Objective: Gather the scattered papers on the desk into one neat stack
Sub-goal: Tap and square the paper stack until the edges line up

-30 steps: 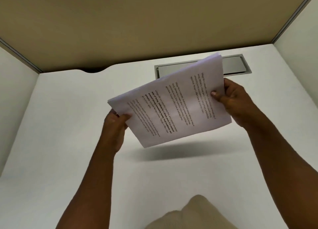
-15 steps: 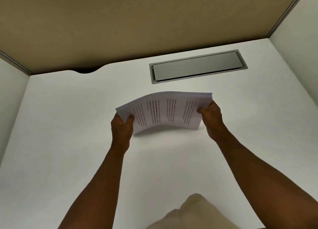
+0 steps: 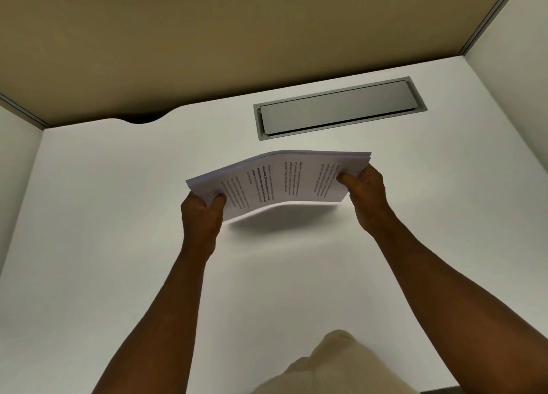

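A stack of white printed papers (image 3: pixel 284 180) hangs just above the white desk (image 3: pixel 118 245), bowed upward in the middle, its edges roughly aligned. My left hand (image 3: pixel 201 218) grips the stack's left short edge, thumb on top. My right hand (image 3: pixel 366 192) pinches the right short edge. A shadow lies on the desk under the stack. No loose sheets show elsewhere on the desk.
A grey metal cable flap (image 3: pixel 338 109) is set into the desk behind the papers. Beige partition panels (image 3: pixel 237 38) close the back, pale panels both sides. A cable notch (image 3: pixel 142 119) sits at the back left. A beige trouser knee (image 3: pixel 332 367) shows below.
The stack came down from a raised, tilted hold to low over the desk, then flattened slightly. Both hands kept their grips on its ends.
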The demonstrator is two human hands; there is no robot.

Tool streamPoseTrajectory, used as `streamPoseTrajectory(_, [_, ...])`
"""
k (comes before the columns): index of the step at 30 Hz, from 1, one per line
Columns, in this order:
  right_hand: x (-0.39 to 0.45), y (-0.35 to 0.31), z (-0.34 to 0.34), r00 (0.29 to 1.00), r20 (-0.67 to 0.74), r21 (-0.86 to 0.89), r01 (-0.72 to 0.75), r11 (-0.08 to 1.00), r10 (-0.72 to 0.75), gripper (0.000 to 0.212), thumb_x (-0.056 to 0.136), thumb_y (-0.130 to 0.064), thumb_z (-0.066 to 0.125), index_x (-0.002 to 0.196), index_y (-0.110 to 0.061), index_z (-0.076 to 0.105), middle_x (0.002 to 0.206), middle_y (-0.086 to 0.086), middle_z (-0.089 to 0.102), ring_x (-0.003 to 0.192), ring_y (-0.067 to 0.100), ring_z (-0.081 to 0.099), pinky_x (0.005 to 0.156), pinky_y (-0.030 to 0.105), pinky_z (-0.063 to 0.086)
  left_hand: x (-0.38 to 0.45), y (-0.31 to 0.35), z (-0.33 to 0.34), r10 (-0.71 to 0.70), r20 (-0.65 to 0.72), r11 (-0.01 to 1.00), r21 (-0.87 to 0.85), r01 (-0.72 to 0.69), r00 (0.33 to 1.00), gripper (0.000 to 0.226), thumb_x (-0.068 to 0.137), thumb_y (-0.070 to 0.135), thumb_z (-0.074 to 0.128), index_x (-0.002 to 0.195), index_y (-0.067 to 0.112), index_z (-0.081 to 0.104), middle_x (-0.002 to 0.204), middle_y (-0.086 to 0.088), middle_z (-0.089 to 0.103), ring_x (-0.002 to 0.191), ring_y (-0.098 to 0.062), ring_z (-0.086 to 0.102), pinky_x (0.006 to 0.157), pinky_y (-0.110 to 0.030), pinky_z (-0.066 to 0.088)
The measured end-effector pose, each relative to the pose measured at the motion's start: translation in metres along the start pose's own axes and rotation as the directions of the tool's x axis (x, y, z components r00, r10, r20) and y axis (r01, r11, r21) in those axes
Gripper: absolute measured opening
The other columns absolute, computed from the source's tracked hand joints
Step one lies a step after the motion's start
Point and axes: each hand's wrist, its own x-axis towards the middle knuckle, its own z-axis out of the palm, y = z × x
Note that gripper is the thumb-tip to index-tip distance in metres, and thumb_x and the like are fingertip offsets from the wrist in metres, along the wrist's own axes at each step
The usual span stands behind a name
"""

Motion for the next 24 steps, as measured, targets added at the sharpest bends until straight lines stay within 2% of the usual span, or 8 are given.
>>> streamPoseTrajectory(3, [0.002,0.007,0.0,0.998,0.063,-0.015,-0.029,0.999,0.03,0.029,0.089,-0.002,0.059,0.102,-0.027,0.059,0.099,0.0,0.067,0.096,0.019,0.062,0.075,0.026,0.052,0.0,-0.007,-0.003,-0.052,0.06,0.998,-0.022,0.054,0.997,0.033,0.086,0.0,0.066,0.114,0.016,0.06,0.1,0.002,0.067,0.097,-0.016,0.064,0.076,-0.02,0.054])
streamPoseTrajectory(5, [0.002,0.007,0.003,0.997,0.072,0.01,-0.037,0.999,0.036,0.024,0.085,-0.02,0.07,0.106,-0.024,0.059,0.103,0.003,0.068,0.098,0.021,0.064,0.076,0.027,0.053,0.0,-0.006,-0.003,-0.061,0.064,0.995,-0.069,0.065,0.996,0.034,0.083,0.013,0.073,0.115,0.015,0.062,0.103,-0.001,0.069,0.097,-0.014,0.066,0.076,-0.021,0.055])
streamPoseTrajectory(7, [0.001,0.005,0.006,0.999,0.047,0.012,-0.012,1.0,0.012,0.034,0.076,-0.044,0.071,0.102,-0.024,0.061,0.099,0.003,0.069,0.093,0.018,0.066,0.074,0.027,0.053,0.001,0.001,-0.001,-0.06,0.029,0.985,-0.162,0.064,0.998,0.023,0.085,0.025,0.071,0.105,0.015,0.064,0.094,0.004,0.069,0.087,-0.006,0.066,0.072,-0.017,0.051])
streamPoseTrajectory(9, [0.001,0.0,0.01,1.0,0.006,-0.002,0.004,1.0,-0.004,0.037,0.076,-0.059,0.061,0.089,-0.024,0.06,0.086,-0.005,0.067,0.082,0.011,0.063,0.069,0.022,0.05,0.002,0.008,0.001,-0.05,-0.014,0.965,-0.257,0.044,0.999,0.015,0.092,0.032,0.061,0.085,0.019,0.062,0.077,0.011,0.064,0.075,-0.004,0.059,0.069,-0.019,0.044])
streamPoseTrajectory(12, [0.002,-0.006,0.017,0.999,-0.05,0.019,-0.014,1.0,0.015,0.036,0.087,-0.056,0.047,0.072,-0.024,0.054,0.068,-0.013,0.061,0.063,-0.001,0.057,0.058,0.012,0.043,0.009,0.011,0.001,-0.092,-0.051,0.952,-0.298,0.073,0.994,0.03,0.098,0.035,0.055,0.071,0.021,0.053,0.07,0.008,0.055,0.07,-0.008,0.051,0.068,-0.026,0.037])
streamPoseTrajectory(16, [0.004,-0.007,0.018,0.994,-0.105,0.013,-0.027,1.0,0.028,0.035,0.101,-0.035,0.042,0.07,-0.022,0.052,0.066,-0.008,0.057,0.051,-0.008,0.053,0.053,0.007,0.04,0.012,0.012,0.005,-0.138,-0.074,0.951,-0.287,0.111,0.988,0.037,0.099,0.028,0.055,0.064,0.022,0.045,0.062,0.011,0.049,0.064,-0.007,0.045,0.065,-0.026,0.033])
streamPoseTrajectory(20, [0.004,-0.008,0.016,0.995,-0.1,0.029,-0.022,0.999,0.025,0.031,0.097,-0.038,0.047,0.074,-0.02,0.054,0.064,-0.01,0.056,0.053,-0.008,0.052,0.053,0.007,0.039,0.012,0.01,0.005,-0.147,-0.107,0.956,-0.27,0.114,0.983,0.036,0.1,0.026,0.053,0.065,0.021,0.049,0.055,0.018,0.05,0.059,-0.001,0.046,0.063,-0.024,0.032])
streamPoseTrajectory(24, [0.005,-0.007,0.015,0.995,-0.101,0.055,0.005,0.998,0.0,0.028,0.084,-0.044,0.047,0.074,-0.02,0.057,0.059,-0.017,0.057,0.058,-0.006,0.052,0.054,0.008,0.039,0.01,0.013,0.007,-0.134,-0.116,0.967,-0.231,0.104,0.984,0.03,0.1,0.027,0.053,0.07,0.021,0.057,0.061,0.018,0.055,0.061,0.001,0.049,0.064,-0.022,0.034])
